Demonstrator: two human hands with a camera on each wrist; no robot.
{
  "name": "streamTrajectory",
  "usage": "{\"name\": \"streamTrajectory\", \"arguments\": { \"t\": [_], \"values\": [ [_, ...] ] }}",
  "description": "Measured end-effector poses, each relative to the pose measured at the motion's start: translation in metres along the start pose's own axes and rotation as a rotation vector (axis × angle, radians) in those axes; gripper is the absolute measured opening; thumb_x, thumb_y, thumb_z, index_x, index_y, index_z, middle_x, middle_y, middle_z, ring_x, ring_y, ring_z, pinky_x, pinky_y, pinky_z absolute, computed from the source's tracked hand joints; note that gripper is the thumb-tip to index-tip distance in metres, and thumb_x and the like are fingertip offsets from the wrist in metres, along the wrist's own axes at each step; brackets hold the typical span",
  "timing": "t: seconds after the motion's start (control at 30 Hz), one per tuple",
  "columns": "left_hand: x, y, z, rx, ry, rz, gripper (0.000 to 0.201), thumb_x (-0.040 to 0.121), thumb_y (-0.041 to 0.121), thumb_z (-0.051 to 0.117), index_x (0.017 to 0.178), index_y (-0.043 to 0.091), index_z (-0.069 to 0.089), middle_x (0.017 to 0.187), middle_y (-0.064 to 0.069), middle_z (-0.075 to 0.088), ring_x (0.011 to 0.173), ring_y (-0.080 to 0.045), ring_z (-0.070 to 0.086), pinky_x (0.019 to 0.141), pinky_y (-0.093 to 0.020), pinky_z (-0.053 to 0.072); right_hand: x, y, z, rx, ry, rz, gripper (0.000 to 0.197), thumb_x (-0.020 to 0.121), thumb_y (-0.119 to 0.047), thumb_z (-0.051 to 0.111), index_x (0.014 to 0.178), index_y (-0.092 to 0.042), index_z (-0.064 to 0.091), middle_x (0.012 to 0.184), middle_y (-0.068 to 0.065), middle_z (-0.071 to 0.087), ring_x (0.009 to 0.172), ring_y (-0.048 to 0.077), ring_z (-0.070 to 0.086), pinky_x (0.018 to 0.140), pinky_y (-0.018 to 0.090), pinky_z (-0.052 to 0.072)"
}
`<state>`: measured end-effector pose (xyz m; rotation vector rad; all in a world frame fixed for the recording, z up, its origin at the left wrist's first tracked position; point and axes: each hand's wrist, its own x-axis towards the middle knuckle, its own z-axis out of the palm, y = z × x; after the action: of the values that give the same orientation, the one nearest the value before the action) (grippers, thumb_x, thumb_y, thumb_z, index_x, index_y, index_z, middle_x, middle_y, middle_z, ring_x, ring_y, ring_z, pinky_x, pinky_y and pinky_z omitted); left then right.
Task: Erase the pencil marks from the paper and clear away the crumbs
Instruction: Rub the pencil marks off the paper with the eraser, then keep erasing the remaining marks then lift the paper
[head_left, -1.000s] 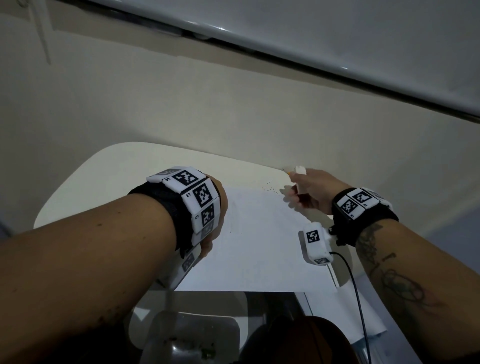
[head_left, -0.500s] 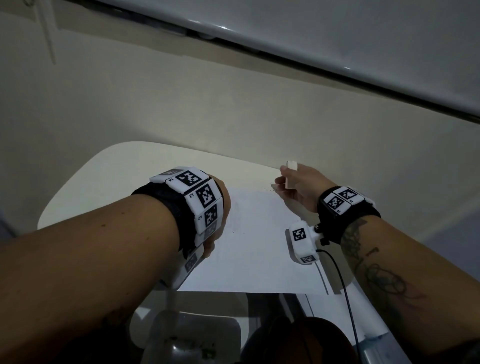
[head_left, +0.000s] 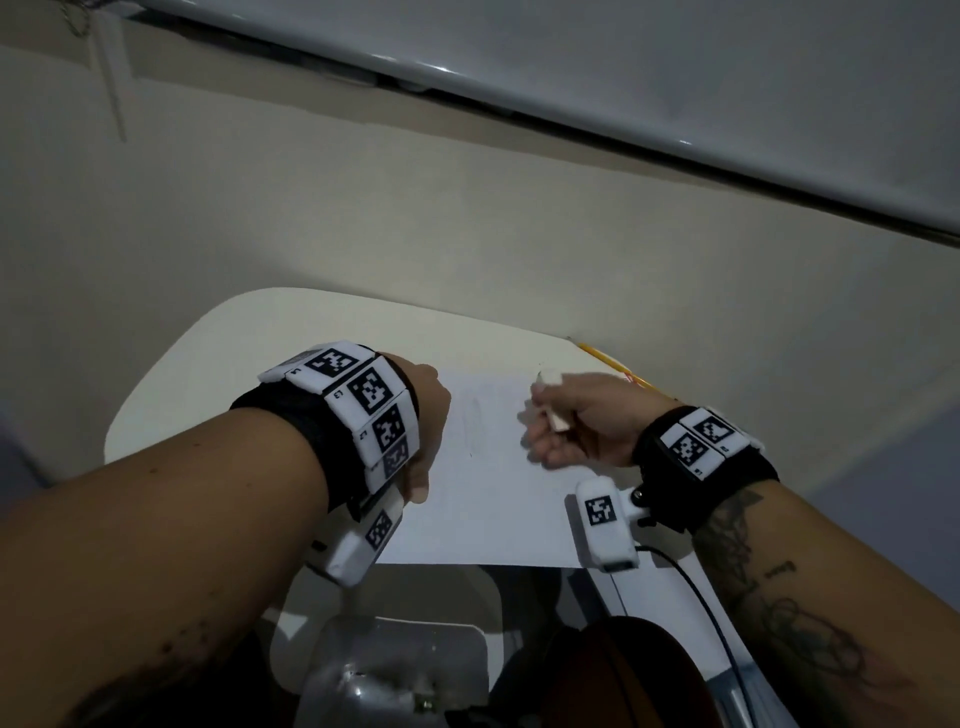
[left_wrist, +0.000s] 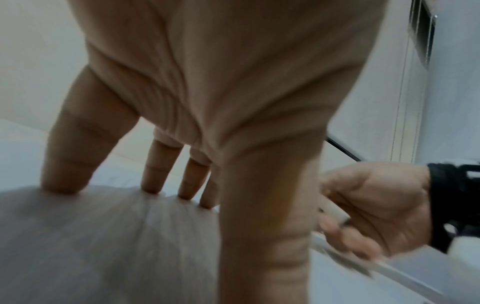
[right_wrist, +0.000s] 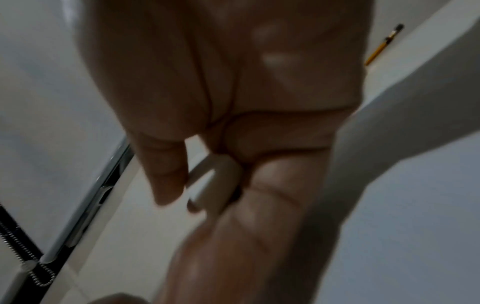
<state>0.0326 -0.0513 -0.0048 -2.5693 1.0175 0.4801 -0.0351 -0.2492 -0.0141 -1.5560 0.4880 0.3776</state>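
Classroom, perhaps — whiteboard, small desk

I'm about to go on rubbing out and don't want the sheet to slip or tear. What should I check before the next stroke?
1. Left hand pressing the paper flat with straight fingers: ok.
2. Right hand grips the eraser: ok.
3. Eraser touching the sheet: cannot tell, blurred.
4. Faint pencil marks remain beside the left hand: not ok, more rubbing needed.
5. Crumbs cleared: cannot tell, too small and dim.
6. Pencil lies off the sheet at the table's far edge: ok.
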Motion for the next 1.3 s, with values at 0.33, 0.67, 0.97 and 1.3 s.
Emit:
{"name": "streamTrajectory", "arguments": {
  "t": [0.33, 0.67, 0.97, 1.3],
  "values": [
    [-0.012, -0.004, 0.035, -0.156, 0.158, -0.013, 0.053, 0.073, 0.057, 0.077, 0.089, 0.01, 0.058, 0.105, -0.009, 0.063, 0.08, -0.025, 0.058, 0.071, -0.029, 0.046, -0.015, 0.011, 0.022, 0.097, -0.028, -0.158, 0.009, 0.103, -0.018, 0.048, 0.097, -0.011, 0.048, 0.087, 0.016, 0.064, 0.08, 0.032, 0.066, 0.064, 0.034, 0.058],
    [-0.049, -0.032, 0.05, -0.327, 0.138, -0.357, 0.073, 0.072, 0.078, 0.059, 0.112, 0.018, 0.046, 0.098, -0.003, 0.047, 0.091, -0.025, 0.055, 0.08, -0.037, 0.05, -0.036, 0.003, -0.013, -0.804, 0.619, -0.005, 0.026, 0.087, -0.019, 0.066, 0.069, -0.007, 0.052, 0.066, 0.008, 0.055, 0.06, 0.024, 0.052, 0.054, 0.026, 0.037],
    [-0.044, -0.034, 0.05, -0.322, 0.166, -0.414, 0.097, 0.055, 0.085, 0.063, 0.123, 0.019, 0.043, 0.106, -0.005, 0.055, 0.103, -0.028, 0.054, 0.09, -0.041, 0.049, -0.045, 0.018, -0.025, -0.678, 0.661, 0.149, 0.034, 0.076, -0.026, 0.08, 0.067, -0.009, 0.053, 0.063, 0.006, 0.058, 0.056, 0.019, 0.052, 0.051, 0.022, 0.036],
    [-0.048, -0.034, 0.05, -0.517, 0.258, -0.515, 0.123, 0.056, 0.079, 0.068, 0.152, 0.024, 0.013, 0.13, -0.011, 0.052, 0.118, -0.032, 0.051, 0.095, -0.041, 0.046, -0.053, 0.018, -0.046, -0.465, 0.727, -0.103, 0.026, 0.08, -0.01, 0.074, 0.068, -0.009, 0.051, 0.057, 0.007, 0.049, 0.048, 0.02, 0.042, 0.05, 0.025, 0.03]
  ]
}}
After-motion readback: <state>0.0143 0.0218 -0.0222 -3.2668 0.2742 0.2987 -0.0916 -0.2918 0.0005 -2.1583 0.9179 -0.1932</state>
